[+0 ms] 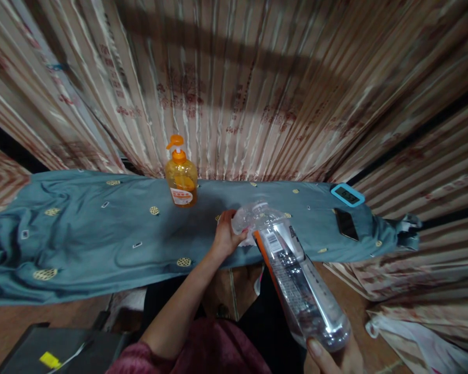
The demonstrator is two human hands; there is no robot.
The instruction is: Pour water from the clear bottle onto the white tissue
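My right hand (333,358) grips the base of a large clear plastic bottle (302,288), which has a barcode label with an orange edge. The bottle is tilted, with its neck pointing away from me over the covered table (113,244). Beside the neck, my left hand (226,236) is closed around a small clear plastic piece (242,219), possibly a cup. Its exact shape is hard to make out against the bottle. Farther back on the left stands an upright orange pump bottle (182,182), partly filled with orange liquid.
At the table's right end lie a blue-framed digital clock (347,195) and a dark phone (346,224). A patterned curtain (226,93) hangs behind the table and along its right side. A dark seat (62,348) with a yellow tag (50,360) is at lower left.
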